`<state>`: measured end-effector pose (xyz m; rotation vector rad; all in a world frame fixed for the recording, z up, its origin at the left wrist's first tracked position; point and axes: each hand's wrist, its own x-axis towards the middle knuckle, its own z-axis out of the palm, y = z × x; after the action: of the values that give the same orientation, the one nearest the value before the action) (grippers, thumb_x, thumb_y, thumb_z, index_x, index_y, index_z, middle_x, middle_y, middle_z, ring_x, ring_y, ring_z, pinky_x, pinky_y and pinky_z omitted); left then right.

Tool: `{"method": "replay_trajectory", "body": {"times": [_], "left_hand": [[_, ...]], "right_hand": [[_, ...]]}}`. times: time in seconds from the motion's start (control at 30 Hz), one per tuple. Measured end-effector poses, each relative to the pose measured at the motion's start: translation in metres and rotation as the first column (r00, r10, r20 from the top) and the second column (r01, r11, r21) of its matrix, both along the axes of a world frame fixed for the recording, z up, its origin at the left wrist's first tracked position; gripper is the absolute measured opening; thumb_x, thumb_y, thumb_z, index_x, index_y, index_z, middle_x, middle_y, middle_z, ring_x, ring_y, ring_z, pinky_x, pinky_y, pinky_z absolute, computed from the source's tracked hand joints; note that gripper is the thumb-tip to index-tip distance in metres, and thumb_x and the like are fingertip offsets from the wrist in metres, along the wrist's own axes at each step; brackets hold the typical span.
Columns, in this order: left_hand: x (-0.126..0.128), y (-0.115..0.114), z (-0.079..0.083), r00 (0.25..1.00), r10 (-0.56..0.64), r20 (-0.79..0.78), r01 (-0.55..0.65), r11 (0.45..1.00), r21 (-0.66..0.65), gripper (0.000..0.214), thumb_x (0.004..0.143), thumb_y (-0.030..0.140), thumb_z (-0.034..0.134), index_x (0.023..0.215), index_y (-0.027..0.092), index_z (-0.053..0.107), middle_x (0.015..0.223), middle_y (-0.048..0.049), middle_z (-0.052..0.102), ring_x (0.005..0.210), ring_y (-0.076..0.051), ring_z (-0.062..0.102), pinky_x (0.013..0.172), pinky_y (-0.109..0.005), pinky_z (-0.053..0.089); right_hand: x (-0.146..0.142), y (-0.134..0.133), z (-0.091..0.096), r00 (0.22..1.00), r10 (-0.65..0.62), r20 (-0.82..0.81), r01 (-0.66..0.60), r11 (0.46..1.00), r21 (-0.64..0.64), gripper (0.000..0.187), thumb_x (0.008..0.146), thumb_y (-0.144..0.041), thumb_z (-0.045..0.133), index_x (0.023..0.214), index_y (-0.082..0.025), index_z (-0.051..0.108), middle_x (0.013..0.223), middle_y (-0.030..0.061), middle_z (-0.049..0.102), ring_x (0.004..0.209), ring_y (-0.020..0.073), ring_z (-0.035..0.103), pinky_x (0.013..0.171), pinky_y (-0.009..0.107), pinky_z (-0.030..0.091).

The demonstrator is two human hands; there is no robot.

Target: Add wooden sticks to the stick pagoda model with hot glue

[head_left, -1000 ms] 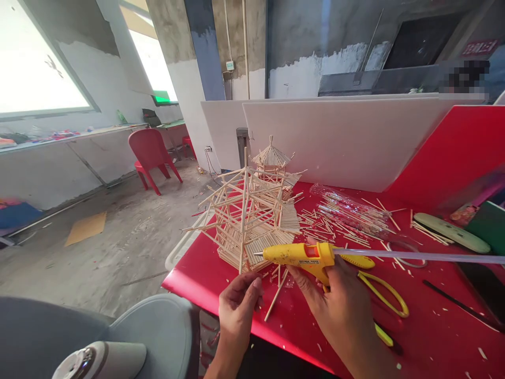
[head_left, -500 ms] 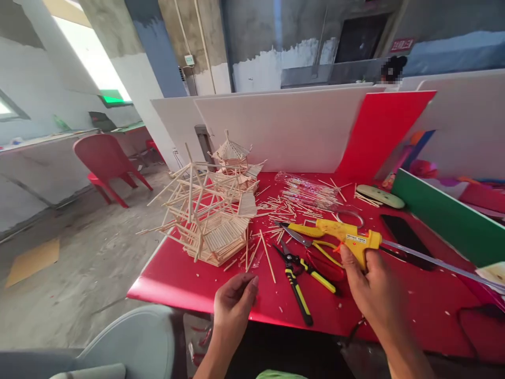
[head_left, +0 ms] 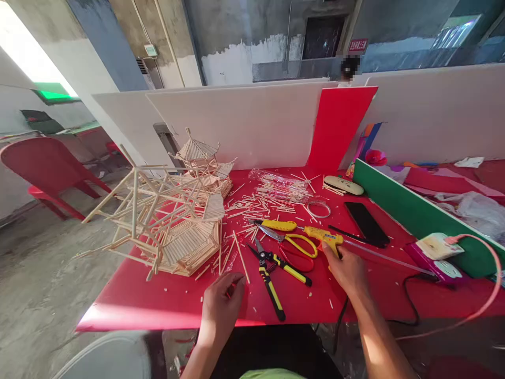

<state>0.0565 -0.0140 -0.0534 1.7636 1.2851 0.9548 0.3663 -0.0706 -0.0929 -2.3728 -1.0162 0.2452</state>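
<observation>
My right hand is closed around the handle of a yellow glue gun, which rests low over the red table with a clear glue stick trailing to the right. My left hand lies near the table's front edge with fingers curled together; whether it holds anything I cannot make out. A wooden stick lies just beyond its fingertips. A pavilion model of thin wooden sticks stands at the table's left.
Yellow-handled scissors and black-and-yellow pliers lie between my hands. Loose sticks, a clear bag of sticks, a black phone, a green board and white and red boards lie behind. A red chair stands left.
My right hand has carried the glue gun from beside the model to the right and down onto the table. The view has swung right; my left hand has stayed near the front edge.
</observation>
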Motion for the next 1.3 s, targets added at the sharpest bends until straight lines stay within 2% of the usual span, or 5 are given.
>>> {"method": "replay_trajectory", "body": {"times": [0.33,0.47,0.57,1.0,1.3], "left_hand": [[0.014,-0.002,-0.006,0.964,-0.156,-0.214,0.189,0.972,0.140,0.016,0.089,0.026,0.059,0.088,0.021,0.074,0.080,-0.0037,0.071,0.064,-0.015,0.063,0.059,-0.024,0.048],[0.040,-0.019,-0.007,0.807,-0.418,-0.418,0.532,0.821,0.206,0.059,0.068,0.053,0.081,0.120,0.027,0.067,0.117,-0.0097,0.067,0.082,-0.022,0.068,0.067,-0.030,0.055],[0.054,-0.027,-0.015,0.728,-0.391,-0.564,0.610,0.744,0.272,0.040,0.072,0.047,0.080,0.104,0.025,0.071,0.127,-0.0112,0.062,0.093,-0.027,0.065,0.071,-0.035,0.056],[0.059,-0.017,-0.041,0.810,-0.159,-0.565,0.407,0.845,0.347,0.030,0.084,0.048,0.069,0.080,0.019,0.066,0.086,-0.0066,0.065,0.077,-0.023,0.062,0.062,-0.032,0.050],[0.055,-0.020,-0.041,0.840,-0.178,-0.512,0.380,0.867,0.322,0.034,0.081,0.053,0.070,0.083,0.019,0.066,0.087,-0.0057,0.066,0.074,-0.021,0.064,0.062,-0.030,0.050]], "right_hand": [[-0.028,-0.003,0.011,0.998,0.060,-0.032,-0.060,0.998,0.016,0.062,0.089,-0.072,0.034,0.099,-0.020,0.066,0.081,0.0125,0.072,0.079,0.0297,0.067,0.063,0.032,0.039],[-0.047,0.017,0.012,0.987,0.138,-0.084,-0.133,0.989,0.070,0.061,0.094,-0.070,0.026,0.105,-0.022,0.062,0.092,0.0102,0.074,0.085,0.0254,0.068,0.065,0.029,0.043],[-0.053,0.035,0.007,0.982,0.174,-0.076,-0.167,0.983,0.080,0.057,0.097,-0.064,0.024,0.107,-0.021,0.060,0.098,0.0116,0.073,0.090,0.0253,0.068,0.069,0.029,0.044],[-0.077,0.092,0.013,0.948,0.313,0.067,-0.316,0.947,0.056,0.043,0.103,-0.049,0.030,0.107,-0.018,0.060,0.101,0.0097,0.071,0.093,0.0204,0.066,0.074,0.027,0.043],[-0.057,0.012,0.037,0.961,-0.003,0.275,0.016,0.999,-0.047,0.047,0.100,-0.052,0.030,0.108,-0.014,0.058,0.101,0.0175,0.067,0.087,0.0276,0.065,0.061,0.031,0.038]]}}
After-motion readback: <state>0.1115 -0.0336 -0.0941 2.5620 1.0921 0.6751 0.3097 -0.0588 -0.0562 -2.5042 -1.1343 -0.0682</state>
